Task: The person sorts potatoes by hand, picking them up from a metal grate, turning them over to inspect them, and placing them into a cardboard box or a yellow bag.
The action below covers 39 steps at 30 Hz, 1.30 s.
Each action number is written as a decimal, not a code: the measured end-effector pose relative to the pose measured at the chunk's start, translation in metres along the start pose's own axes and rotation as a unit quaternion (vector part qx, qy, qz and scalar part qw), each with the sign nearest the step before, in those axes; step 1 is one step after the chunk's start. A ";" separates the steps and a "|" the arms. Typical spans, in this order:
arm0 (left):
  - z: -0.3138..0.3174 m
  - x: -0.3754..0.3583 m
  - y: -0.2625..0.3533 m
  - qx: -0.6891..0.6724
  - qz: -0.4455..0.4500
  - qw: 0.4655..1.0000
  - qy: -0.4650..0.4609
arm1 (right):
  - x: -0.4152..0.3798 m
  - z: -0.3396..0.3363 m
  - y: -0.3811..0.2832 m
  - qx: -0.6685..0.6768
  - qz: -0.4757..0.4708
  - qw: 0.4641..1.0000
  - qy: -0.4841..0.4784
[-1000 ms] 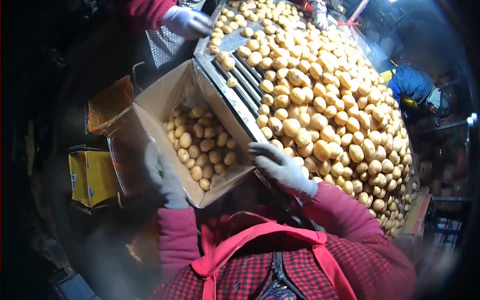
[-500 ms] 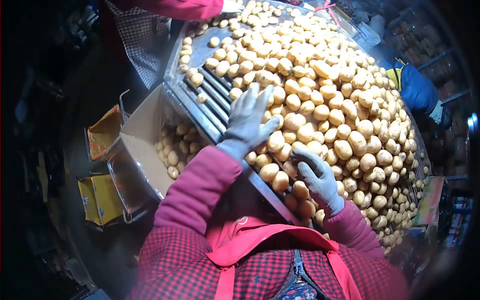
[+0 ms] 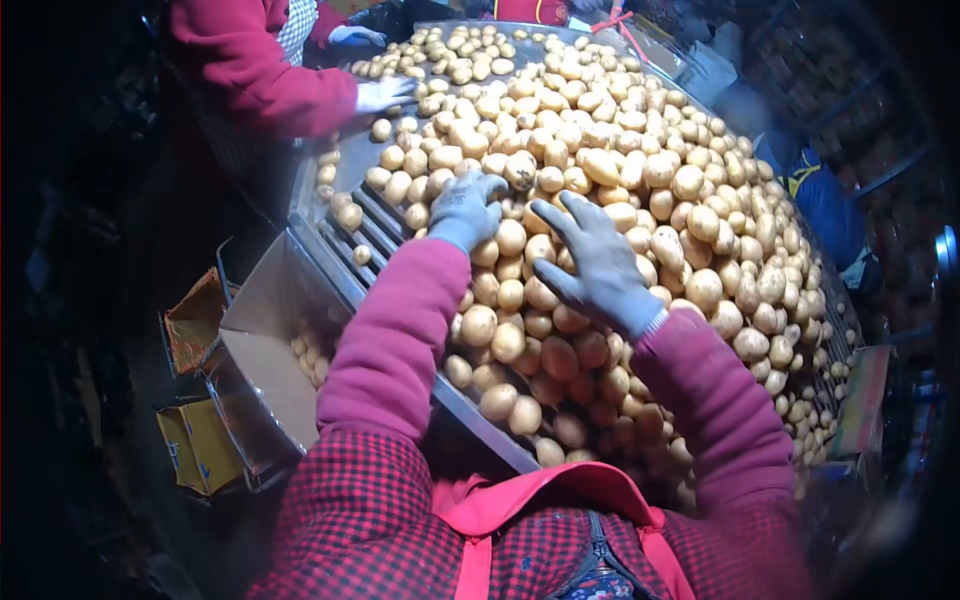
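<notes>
Pale yellow potatoes (image 3: 700, 290) lie in a big heap on a metal sorting table. My left hand (image 3: 466, 210), in a grey glove, rests against the near-left side of the heap beside the metal bars (image 3: 378, 232). Its fingers bend over the potatoes with the thumb apart, and no potato shows in its grasp; the fingertips are partly hidden. To its right, my right hand (image 3: 598, 262), gloved the same way, is open with fingers spread over the potatoes. Below both hands, more potatoes (image 3: 510, 400) reach down to the table's metal edge (image 3: 485, 430).
A co-worker's gloved hand (image 3: 386, 95) touches potatoes at the far left; the other gloved hand (image 3: 356, 36) is behind it. An open cardboard box (image 3: 270, 370) containing potatoes stands below the left edge. Yellow crates (image 3: 198, 450) lie farther left. A blue bundle (image 3: 828, 205) is at right.
My right hand has moved up and left onto the heap, its fingers spreading. My left hand has curled its fingers. Potatoes have spread over the near bars. The co-worker has come further into view.
</notes>
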<state>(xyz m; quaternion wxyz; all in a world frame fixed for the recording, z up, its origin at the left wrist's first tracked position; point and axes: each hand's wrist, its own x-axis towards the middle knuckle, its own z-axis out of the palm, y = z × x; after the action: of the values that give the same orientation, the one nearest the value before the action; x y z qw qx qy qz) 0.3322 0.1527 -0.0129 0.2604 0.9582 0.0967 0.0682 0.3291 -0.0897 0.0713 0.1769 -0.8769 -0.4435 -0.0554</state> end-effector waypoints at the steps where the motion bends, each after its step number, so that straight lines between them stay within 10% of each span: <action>1: -0.003 0.002 0.005 0.018 -0.009 1.000 0.002 | 0.020 0.012 0.009 -0.059 0.019 0.997 -0.044; 7: -0.008 -0.023 -0.027 -0.207 0.014 0.974 0.096 | 0.054 0.057 0.018 -0.113 0.065 0.990 -0.057; 10: -0.019 -0.062 -0.036 -0.581 -0.065 0.805 0.098 | 0.078 0.078 0.026 -0.084 0.077 0.993 -0.023; 14: -0.021 -0.113 -0.052 -0.739 -0.093 0.661 0.093 | 0.110 0.089 0.037 -0.074 0.123 0.990 0.001; 24: -0.015 -0.179 -0.037 -0.384 -0.046 0.890 0.241 | 0.209 0.078 0.078 -0.025 0.187 0.973 -0.133; 39: -0.001 -0.190 -0.040 -0.324 -0.048 0.895 0.303 | 0.104 0.110 -0.004 0.057 0.046 0.995 -0.072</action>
<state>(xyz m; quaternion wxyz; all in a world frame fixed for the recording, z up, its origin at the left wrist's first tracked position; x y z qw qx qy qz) 0.1413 0.1454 -0.0478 0.5172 0.7480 0.1895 0.3702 0.3821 0.0313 -0.0040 0.1967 -0.8863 -0.4171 0.0417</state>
